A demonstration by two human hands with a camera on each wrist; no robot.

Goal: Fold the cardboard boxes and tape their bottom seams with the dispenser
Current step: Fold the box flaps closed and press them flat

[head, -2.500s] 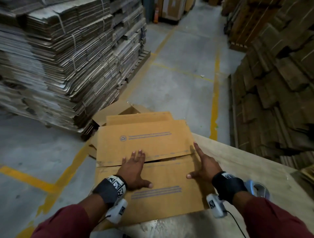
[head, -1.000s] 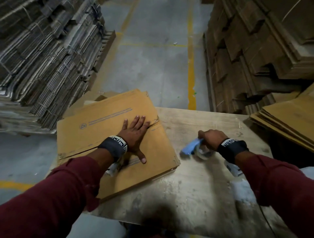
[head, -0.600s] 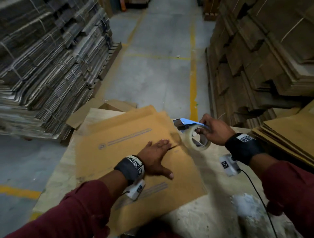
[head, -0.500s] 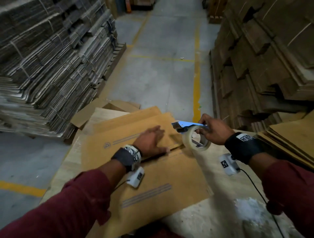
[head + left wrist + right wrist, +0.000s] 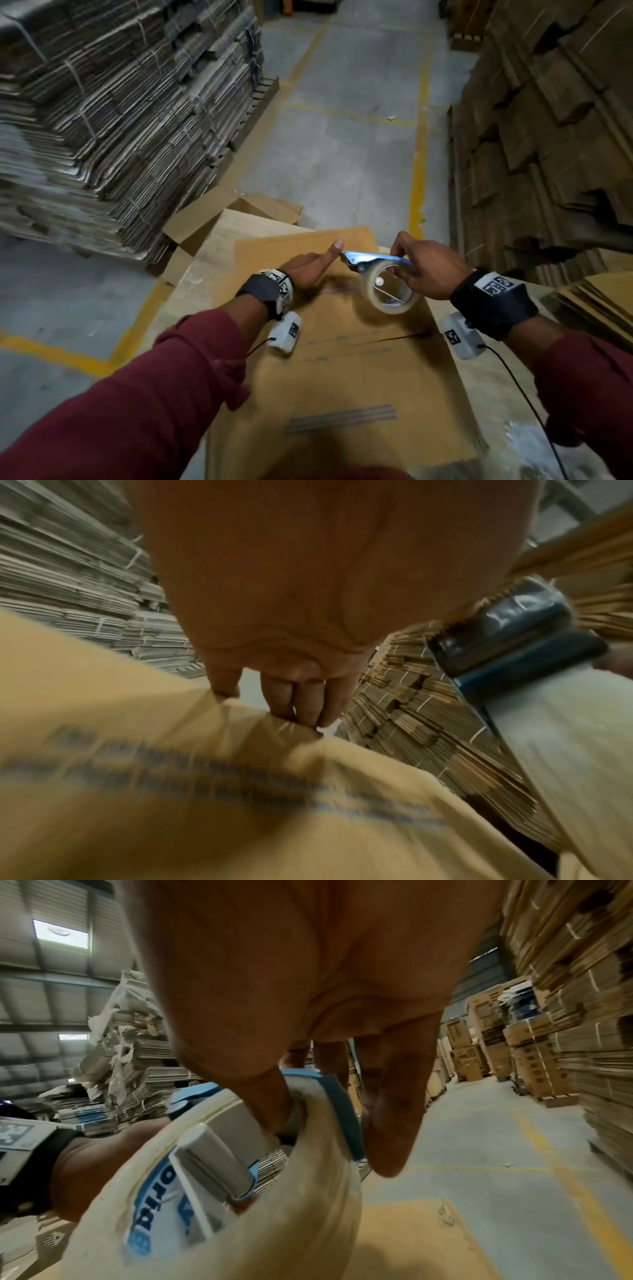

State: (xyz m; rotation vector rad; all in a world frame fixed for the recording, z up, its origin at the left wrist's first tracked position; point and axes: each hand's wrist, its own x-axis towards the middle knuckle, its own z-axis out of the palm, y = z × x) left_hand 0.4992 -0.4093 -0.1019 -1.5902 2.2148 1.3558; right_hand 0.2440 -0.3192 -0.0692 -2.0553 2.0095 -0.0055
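Observation:
A folded brown cardboard box [image 5: 342, 370] lies flaps-up on the wooden table [image 5: 486, 383], its seam [image 5: 387, 339] running across the middle. My left hand [image 5: 308, 270] lies on the far flap with straight fingers [image 5: 301, 710] touching the flap's far edge and the thumb raised toward the dispenser's blade. My right hand [image 5: 428, 270] grips the blue tape dispenser [image 5: 376, 260] with its roll of clear tape [image 5: 390, 291], held just above the box's far right part. In the right wrist view the fingers wrap the blue frame [image 5: 339, 1112] over the roll [image 5: 301, 1218].
Tall pallets of bundled flat cardboard [image 5: 102, 120] stand on the left, more stacks [image 5: 548, 137] on the right. An open box [image 5: 236, 212] sits on the floor past the table. Flat sheets [image 5: 603, 301] are piled at the table's right. A grey aisle with yellow lines [image 5: 418, 154] runs ahead.
My right hand left the box, took the dispenser from the table and lifted it over the box. My left hand slid from the seam to the far flap's edge.

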